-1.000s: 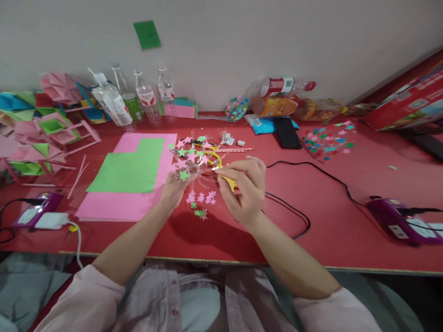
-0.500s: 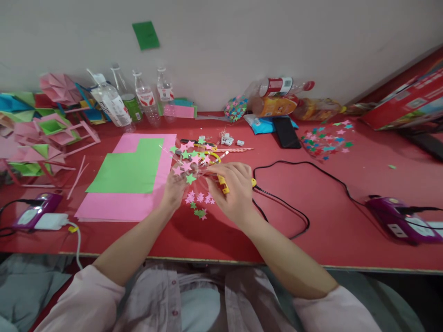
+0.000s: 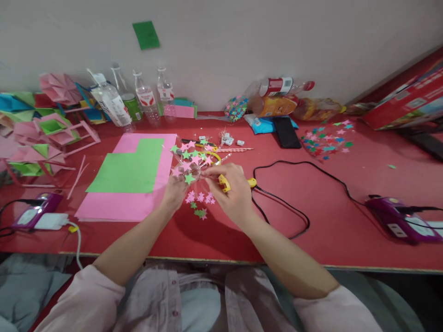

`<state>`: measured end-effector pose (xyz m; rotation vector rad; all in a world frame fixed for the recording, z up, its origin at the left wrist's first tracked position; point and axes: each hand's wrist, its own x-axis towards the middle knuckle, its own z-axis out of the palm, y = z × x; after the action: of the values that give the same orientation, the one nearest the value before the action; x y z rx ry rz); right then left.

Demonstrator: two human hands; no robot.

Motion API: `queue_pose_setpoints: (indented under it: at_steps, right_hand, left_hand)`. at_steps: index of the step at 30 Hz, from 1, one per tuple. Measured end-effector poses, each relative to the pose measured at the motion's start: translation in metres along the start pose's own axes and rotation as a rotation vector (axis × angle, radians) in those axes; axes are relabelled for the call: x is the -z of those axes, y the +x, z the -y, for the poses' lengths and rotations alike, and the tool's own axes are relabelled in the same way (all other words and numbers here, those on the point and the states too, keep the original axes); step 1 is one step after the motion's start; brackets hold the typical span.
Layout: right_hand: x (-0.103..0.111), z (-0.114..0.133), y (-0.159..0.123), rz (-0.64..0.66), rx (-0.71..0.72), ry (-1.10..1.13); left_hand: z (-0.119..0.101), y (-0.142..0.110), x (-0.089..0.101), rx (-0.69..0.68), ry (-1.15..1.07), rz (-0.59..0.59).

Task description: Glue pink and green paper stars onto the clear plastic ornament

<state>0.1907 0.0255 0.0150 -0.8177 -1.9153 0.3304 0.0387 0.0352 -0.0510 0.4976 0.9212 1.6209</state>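
The left hand (image 3: 175,191) holds the star-covered clear piece (image 3: 187,166) above the table's (image 3: 221,244) middle, right of the green sheet (image 3: 126,166) and beyond the loose stars (image 3: 200,197), while the right hand's (image 3: 233,191) fingertips work close at its right edge, though whether they pinch it I cannot tell. This looks like fine adjusting, calling for a steady left hold and light fingertips. Compared with a second ago, the right fingertips are farther left, nearer the clear piece's middle.
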Motion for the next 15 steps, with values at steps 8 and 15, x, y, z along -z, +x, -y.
queue_pose_setpoints:
  at_steps: [8, 15]
  right_hand:
    - [-0.006, -0.009, -0.002, 0.089, 0.115, -0.240]
    - [-0.010, -0.014, -0.004, 0.045, 0.231, -0.377]
  left_hand:
    - [-0.004, -0.002, -0.001, 0.003, 0.030, 0.026]
    - [-0.002, -0.003, 0.001, 0.004, 0.016, 0.044]
